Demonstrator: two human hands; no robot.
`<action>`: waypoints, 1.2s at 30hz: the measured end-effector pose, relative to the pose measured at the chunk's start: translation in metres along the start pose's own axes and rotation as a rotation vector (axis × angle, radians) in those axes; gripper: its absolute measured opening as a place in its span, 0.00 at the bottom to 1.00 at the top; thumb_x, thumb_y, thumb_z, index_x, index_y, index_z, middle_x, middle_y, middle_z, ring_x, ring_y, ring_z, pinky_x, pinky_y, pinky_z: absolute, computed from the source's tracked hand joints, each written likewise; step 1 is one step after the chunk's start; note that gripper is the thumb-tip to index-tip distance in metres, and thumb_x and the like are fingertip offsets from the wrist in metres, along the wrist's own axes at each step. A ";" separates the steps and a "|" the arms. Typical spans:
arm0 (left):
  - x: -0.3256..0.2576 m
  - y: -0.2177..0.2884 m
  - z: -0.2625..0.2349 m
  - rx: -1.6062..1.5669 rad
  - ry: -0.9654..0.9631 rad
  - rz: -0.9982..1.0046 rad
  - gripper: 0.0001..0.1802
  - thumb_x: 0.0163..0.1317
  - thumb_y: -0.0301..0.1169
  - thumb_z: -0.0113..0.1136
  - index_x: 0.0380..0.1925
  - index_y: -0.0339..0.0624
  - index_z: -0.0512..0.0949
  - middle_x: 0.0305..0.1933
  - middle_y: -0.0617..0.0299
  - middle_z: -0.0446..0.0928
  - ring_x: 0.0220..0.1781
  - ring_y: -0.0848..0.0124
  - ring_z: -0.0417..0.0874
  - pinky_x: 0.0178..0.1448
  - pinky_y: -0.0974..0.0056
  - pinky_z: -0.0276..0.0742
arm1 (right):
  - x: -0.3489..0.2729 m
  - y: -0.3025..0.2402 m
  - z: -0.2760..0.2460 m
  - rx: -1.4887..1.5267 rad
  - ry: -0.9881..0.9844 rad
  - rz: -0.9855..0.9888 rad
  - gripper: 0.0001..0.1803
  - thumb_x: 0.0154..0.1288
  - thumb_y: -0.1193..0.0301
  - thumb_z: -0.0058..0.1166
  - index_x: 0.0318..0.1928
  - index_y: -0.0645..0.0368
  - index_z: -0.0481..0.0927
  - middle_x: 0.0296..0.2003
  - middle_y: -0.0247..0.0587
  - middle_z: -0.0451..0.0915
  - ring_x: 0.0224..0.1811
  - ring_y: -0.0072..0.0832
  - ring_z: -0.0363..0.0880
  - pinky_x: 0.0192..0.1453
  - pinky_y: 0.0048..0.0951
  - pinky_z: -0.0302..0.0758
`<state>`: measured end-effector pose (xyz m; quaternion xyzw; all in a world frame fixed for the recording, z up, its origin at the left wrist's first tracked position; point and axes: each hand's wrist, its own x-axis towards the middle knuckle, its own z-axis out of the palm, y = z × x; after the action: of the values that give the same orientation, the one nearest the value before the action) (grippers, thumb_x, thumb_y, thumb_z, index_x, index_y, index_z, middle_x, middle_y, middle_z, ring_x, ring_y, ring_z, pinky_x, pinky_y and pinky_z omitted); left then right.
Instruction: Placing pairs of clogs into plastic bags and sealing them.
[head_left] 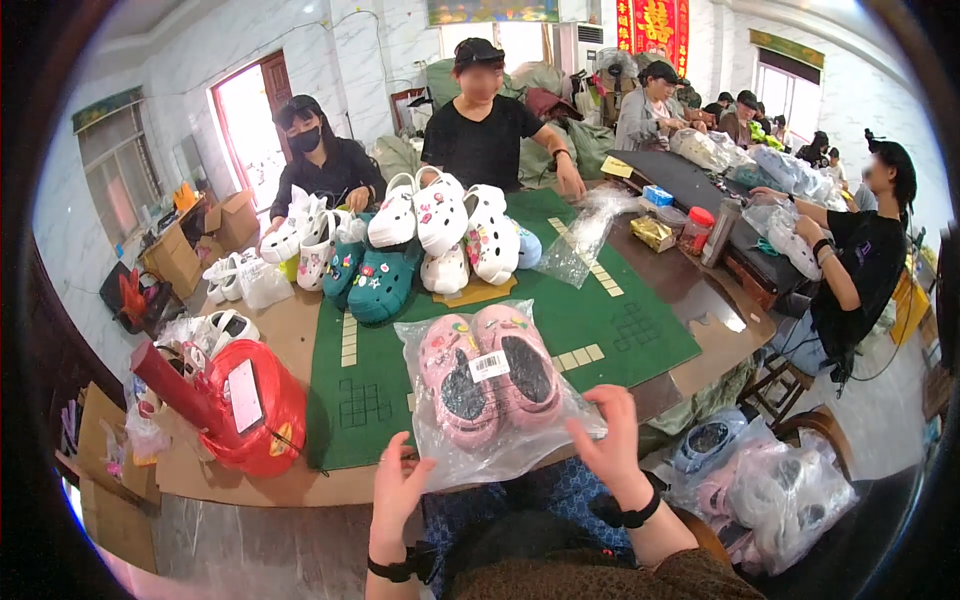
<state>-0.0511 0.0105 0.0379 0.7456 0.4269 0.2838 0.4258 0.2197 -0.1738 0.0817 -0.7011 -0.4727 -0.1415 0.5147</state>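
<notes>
A pair of pink clogs (445, 378) with small charms lies side by side in a clear plastic bag (500, 462), a white barcode label (489, 366) across them. The bag rests near the table's front edge. At its near left corner, my left hand (398, 482) has thumb and fingers apart, right beside the film. My right hand (612, 440) is at the near right corner, thumb and fingers spread around the bag's edge. Neither hand shows a firm grip. Beyond the bag stand white clogs (490, 235) with charms and teal clogs (383, 283), piled up.
A green mat (640, 345) covers the table's middle. On the left sits a red plastic-wrapped bundle (270, 415); bagged clogs (785, 490) lie at the lower right. A red-lidded jar (697, 228) stands at the right. Co-workers sit and stand around, one person (485, 130) opposite me.
</notes>
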 end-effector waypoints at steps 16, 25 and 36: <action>0.012 -0.033 0.057 -0.098 0.022 0.133 0.40 0.59 0.27 0.69 0.69 0.28 0.62 0.30 0.67 0.69 0.29 0.79 0.68 0.33 0.72 0.66 | 0.004 -0.018 0.098 -0.195 -0.396 -0.092 0.52 0.40 0.51 0.77 0.68 0.51 0.69 0.59 0.59 0.66 0.60 0.54 0.65 0.66 0.51 0.62; 0.013 -0.041 0.056 -0.086 -0.005 0.230 0.41 0.62 0.28 0.67 0.71 0.28 0.59 0.31 0.66 0.71 0.27 0.81 0.71 0.27 0.73 0.67 | -0.003 -0.013 0.107 -0.225 -0.402 -0.214 0.39 0.42 0.57 0.75 0.58 0.47 0.76 0.57 0.57 0.67 0.59 0.51 0.66 0.62 0.48 0.63; 0.010 -0.027 0.041 -0.456 -0.168 -0.016 0.37 0.58 0.21 0.62 0.70 0.34 0.63 0.35 0.62 0.76 0.29 0.78 0.77 0.30 0.73 0.74 | -0.013 0.010 0.048 0.006 -0.262 -0.173 0.28 0.40 0.62 0.75 0.43 0.51 0.76 0.50 0.50 0.69 0.55 0.51 0.68 0.58 0.49 0.68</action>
<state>-0.0249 0.0107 -0.0049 0.6477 0.3206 0.3064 0.6196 0.2073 -0.1401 0.0460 -0.6687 -0.5948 -0.0914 0.4367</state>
